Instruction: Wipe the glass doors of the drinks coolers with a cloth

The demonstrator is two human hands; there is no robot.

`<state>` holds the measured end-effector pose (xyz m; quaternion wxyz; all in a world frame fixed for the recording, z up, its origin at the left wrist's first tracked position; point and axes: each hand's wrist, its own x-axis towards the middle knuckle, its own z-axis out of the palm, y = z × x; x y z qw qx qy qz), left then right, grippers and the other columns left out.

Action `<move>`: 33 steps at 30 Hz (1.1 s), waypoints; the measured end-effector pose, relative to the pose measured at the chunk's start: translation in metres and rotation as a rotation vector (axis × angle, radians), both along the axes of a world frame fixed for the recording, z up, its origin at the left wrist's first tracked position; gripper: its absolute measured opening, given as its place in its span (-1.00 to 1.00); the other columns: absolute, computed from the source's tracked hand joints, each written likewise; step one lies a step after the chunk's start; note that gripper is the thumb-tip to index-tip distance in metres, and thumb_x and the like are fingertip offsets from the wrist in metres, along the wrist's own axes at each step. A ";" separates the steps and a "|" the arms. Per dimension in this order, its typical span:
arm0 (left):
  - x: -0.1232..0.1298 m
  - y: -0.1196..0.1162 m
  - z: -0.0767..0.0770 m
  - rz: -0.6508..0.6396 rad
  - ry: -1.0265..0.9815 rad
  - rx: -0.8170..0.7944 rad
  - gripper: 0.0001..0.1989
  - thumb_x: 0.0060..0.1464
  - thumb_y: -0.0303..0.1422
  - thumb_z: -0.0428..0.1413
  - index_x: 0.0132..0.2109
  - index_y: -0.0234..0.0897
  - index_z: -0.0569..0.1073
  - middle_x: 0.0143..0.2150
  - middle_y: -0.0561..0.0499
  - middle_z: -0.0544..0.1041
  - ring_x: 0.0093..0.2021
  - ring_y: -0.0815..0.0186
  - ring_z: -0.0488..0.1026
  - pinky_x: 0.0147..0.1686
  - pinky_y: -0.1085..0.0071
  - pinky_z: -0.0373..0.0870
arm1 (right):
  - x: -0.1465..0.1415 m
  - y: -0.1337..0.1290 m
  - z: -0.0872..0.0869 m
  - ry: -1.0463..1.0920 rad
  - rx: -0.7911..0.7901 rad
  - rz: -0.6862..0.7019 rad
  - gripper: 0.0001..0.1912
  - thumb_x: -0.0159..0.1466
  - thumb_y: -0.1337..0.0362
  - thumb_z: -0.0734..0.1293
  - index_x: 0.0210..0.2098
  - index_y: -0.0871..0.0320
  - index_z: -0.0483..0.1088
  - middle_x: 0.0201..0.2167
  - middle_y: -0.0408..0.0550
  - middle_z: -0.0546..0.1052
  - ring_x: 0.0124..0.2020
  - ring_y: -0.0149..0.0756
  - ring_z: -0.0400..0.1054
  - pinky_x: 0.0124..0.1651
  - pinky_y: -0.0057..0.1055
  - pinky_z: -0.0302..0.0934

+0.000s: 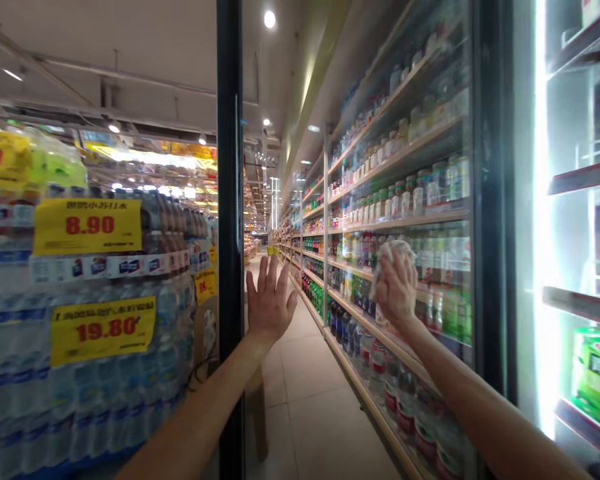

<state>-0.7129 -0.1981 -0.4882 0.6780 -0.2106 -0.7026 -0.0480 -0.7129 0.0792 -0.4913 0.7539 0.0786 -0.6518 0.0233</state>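
Observation:
A glass cooler door (230, 167) with a dark frame stands swung open in front of me. My left hand (270, 300) lies flat against the pane near its left edge, fingers spread, holding nothing. Farther right on the same glass, my right hand (397, 290) presses a crumpled white cloth (397, 250), which shows above and around the fingers. Part of the cloth is hidden under the palm. Shelves of bottles show in the pane behind both hands; whether they are seen through it or mirrored, I cannot tell for all of them.
Stacked packs of bottled drinks (115, 380) stand at the left with yellow price signs (87, 227). To the right is the lit cooler interior with shelves (580, 307) and a green pack (597, 373). A tiled floor (310, 380) runs down the middle.

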 end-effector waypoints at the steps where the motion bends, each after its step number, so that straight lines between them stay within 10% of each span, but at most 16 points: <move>1: 0.001 0.002 -0.002 0.000 -0.005 0.000 -0.49 0.13 -0.30 -0.03 0.21 -0.34 0.15 0.28 -0.26 0.09 0.34 0.09 -0.19 0.23 -0.02 -0.19 | -0.001 0.009 0.002 0.026 -0.111 -0.009 -0.49 0.21 0.34 0.09 0.16 0.13 0.19 0.21 0.10 0.19 0.29 -0.02 -0.09 0.19 0.07 -0.03; 4: 0.002 0.007 -0.009 -0.002 -0.004 -0.011 -0.47 0.12 -0.30 -0.02 0.22 -0.33 0.14 0.29 -0.25 0.07 0.34 0.10 -0.23 0.24 -0.03 -0.24 | 0.000 0.000 -0.003 0.022 -0.143 -0.001 -0.48 0.20 0.34 0.09 0.17 0.15 0.18 0.22 0.11 0.17 0.29 0.00 -0.12 0.20 0.09 -0.06; 11: 0.002 0.006 -0.014 0.011 0.001 -0.057 -0.49 0.13 -0.27 -0.02 0.21 -0.31 0.16 0.28 -0.23 0.09 0.34 0.12 -0.21 0.25 0.01 -0.23 | 0.010 -0.059 -0.040 -0.161 0.444 0.059 -0.56 0.19 0.33 0.16 0.07 0.05 0.28 0.16 -0.04 0.28 0.30 -0.12 -0.12 0.26 -0.04 -0.11; 18: 0.002 0.006 -0.016 0.017 -0.017 -0.063 -0.46 0.12 -0.27 -0.01 0.23 -0.29 0.12 0.29 -0.21 0.08 0.34 0.13 -0.23 0.25 0.02 -0.25 | -0.001 -0.007 -0.021 0.052 -0.160 -0.019 -0.47 0.20 0.33 0.09 0.18 0.13 0.16 0.23 0.13 0.16 0.28 0.01 -0.07 0.17 0.09 -0.01; 25: 0.004 0.000 -0.024 0.001 -0.052 -0.103 -0.44 0.13 -0.28 -0.02 0.25 -0.28 0.08 0.30 -0.20 0.07 0.34 0.14 -0.25 0.25 0.02 -0.23 | 0.017 -0.066 -0.064 -0.234 0.568 0.110 -0.54 0.17 0.33 0.20 0.08 0.01 0.27 0.16 -0.06 0.29 0.29 -0.12 -0.09 0.27 0.01 -0.13; 30: 0.005 -0.003 -0.039 0.012 -0.076 -0.125 -0.44 0.12 -0.28 -0.02 0.25 -0.28 0.08 0.29 -0.19 0.08 0.34 0.15 -0.27 0.26 0.03 -0.22 | 0.006 -0.028 -0.045 -0.027 0.034 0.046 -0.45 0.20 0.34 0.12 0.20 0.06 0.12 0.24 0.06 0.15 0.29 -0.01 -0.10 0.21 0.10 -0.07; 33: 0.005 -0.002 -0.044 0.012 -0.081 -0.116 -0.45 0.12 -0.28 -0.02 0.24 -0.28 0.09 0.29 -0.19 0.08 0.34 0.15 -0.27 0.26 0.02 -0.23 | 0.009 -0.035 -0.051 -0.054 0.016 0.054 -0.43 0.20 0.34 0.12 0.22 0.08 0.09 0.25 0.07 0.12 0.30 0.03 -0.14 0.20 0.12 -0.06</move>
